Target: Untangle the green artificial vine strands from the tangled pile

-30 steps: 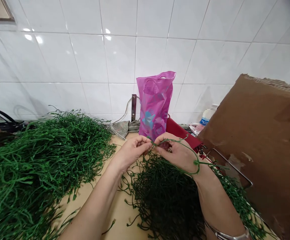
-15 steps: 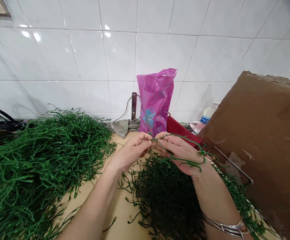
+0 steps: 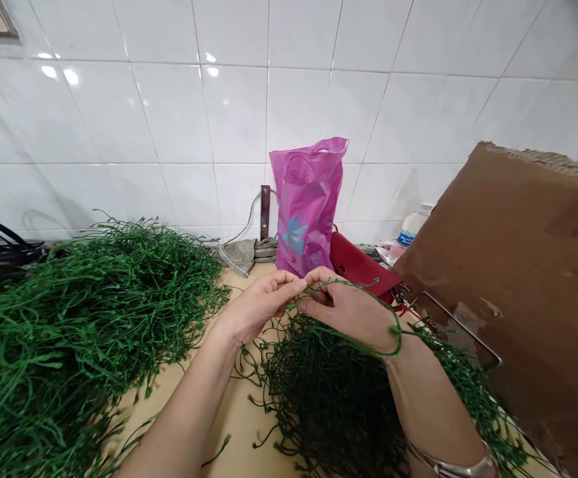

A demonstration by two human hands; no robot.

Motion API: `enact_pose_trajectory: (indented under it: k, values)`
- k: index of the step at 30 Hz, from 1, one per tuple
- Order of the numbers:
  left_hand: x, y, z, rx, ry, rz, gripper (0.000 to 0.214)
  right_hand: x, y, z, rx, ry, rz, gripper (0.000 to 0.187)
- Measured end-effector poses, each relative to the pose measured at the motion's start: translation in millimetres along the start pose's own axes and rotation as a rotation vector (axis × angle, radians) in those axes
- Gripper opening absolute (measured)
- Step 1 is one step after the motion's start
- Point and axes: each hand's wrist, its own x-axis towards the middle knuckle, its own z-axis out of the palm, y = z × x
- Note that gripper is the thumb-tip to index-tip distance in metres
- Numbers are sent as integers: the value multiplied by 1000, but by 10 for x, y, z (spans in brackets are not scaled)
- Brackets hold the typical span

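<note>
My left hand (image 3: pixel 259 307) and my right hand (image 3: pixel 351 309) meet above the table, fingertips pinched together on a thin green plastic stem (image 3: pixel 391 332). The stem curls from the pinch over the back of my right hand and round the wrist. Right under both hands lies a dark green tangle of similar stems (image 3: pixel 329 392). A far bigger, brighter green pile of stems (image 3: pixel 70 318) covers the left side of the table.
A pink plastic bag (image 3: pixel 307 202) stands against the white tiled wall, with a red pouch (image 3: pixel 356 265) beside it and a plastic bottle (image 3: pixel 408 229) behind. A big brown cardboard sheet (image 3: pixel 523 279) leans at the right. The tan tabletop (image 3: pixel 239 425) shows between my arms.
My hands stay joined on the stem and have shifted slightly lower. The stem's loose end has swung down and now wraps closer round my right wrist.
</note>
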Motion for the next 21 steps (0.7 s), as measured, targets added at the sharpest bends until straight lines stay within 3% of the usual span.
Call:
enact_pose_trajectory:
  k: [2, 4, 7, 11, 13, 16, 18, 21]
  values:
    - [0, 4, -8, 68, 13, 24, 41, -13, 11, 12, -22, 38, -58, 14]
    - [-15, 19, -33, 57, -40, 33, 38, -36, 32, 13, 64, -34, -106, 20]
    - [-63, 52, -78, -161, -185, -18, 34, -63, 55, 1, 290, -163, -133, 33]
    - [-91, 74, -82, -404, -217, 37, 39, -48, 34, -38, 484, -109, -182, 48]
    - [-68, 68, -67, -409, -149, 102, 40, -58, 22, -111, 353, -152, -148, 46]
    - [-18, 51, -52, -256, 14, 155, 39, -149, 33, -313, -125, -280, -29, 31]
    - [2, 48, -45, -120, 84, 207, 39, -246, 35, -472, -296, -147, 35, 25]
    - [7, 48, -17, 40, 142, 315, 35, -401, -49, -628, -349, 312, 94, 33]
